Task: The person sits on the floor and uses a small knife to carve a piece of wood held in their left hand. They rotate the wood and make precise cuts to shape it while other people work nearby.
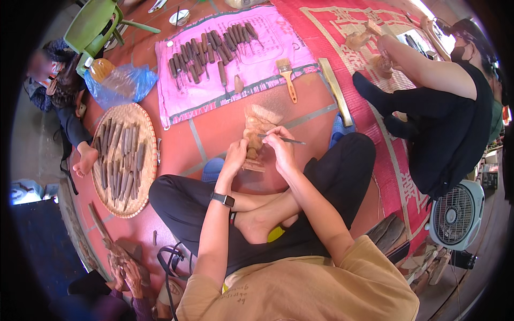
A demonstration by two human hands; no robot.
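Bare floor [179, 147] leaves passage between the right rim of the round tray [153, 160] and the carving [257, 122], but a brush [289, 83] straddles the pink cloth [182, 101]'s near edge.

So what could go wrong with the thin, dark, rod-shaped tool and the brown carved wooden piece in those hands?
Maybe two things. The thin, dark, rod-shaped tool in the right hand points toward the left hand, so a slip might poke its fingers. Also, the crossed bare feet are close to the brown carved wooden piece, so if the tool or wood dropped, it could perhaps hit them.
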